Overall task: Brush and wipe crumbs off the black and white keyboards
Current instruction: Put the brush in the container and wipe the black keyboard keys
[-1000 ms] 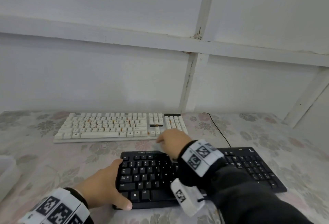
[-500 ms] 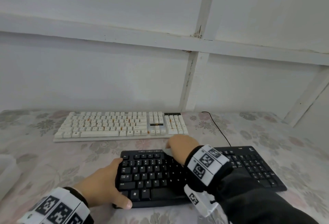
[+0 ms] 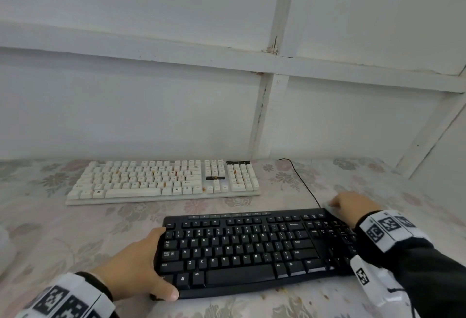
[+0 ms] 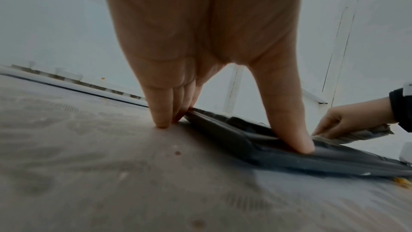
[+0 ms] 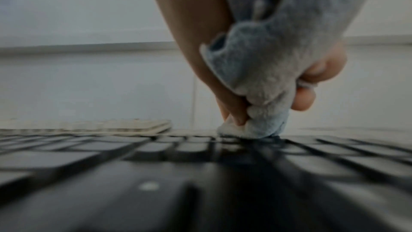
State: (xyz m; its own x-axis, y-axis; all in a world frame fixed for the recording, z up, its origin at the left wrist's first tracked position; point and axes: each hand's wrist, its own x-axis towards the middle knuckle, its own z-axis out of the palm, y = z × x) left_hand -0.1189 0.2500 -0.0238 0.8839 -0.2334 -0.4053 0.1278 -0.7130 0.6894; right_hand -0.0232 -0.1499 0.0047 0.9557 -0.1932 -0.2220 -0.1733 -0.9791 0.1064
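The right hand (image 3: 353, 206) is bunched round a crumpled, fluffy grey-white cloth (image 5: 265, 77), thumb and fingers pinching it, its lower tip pressed on the far right corner of the flat black plastic keyboard (image 3: 252, 249). The left hand (image 3: 136, 264) braces that keyboard's left end: the straight thumb lies along the near left corner and the fingers (image 4: 160, 110) stand straight against the far left corner, fingertips on the flowered, woven tablecloth (image 3: 50, 229).

Two keyboards lie on the tabletop, one cloth, two hands. The black one sits near the front edge; the cream-white plastic keyboard (image 3: 164, 181) lies beyond it, apart, toward the back edge. A thin black cable (image 3: 302, 181) curves across the cloth to the black keyboard's far edge.

Only the head view shows orange crumbs (image 3: 297, 298) scattered on the tablecloth by the black keyboard's near right edge, and orange specks among the white keys. Only the right wrist view shows the cloth's nap and folds; the left wrist view shows the black keyboard's smooth, rounded edge.
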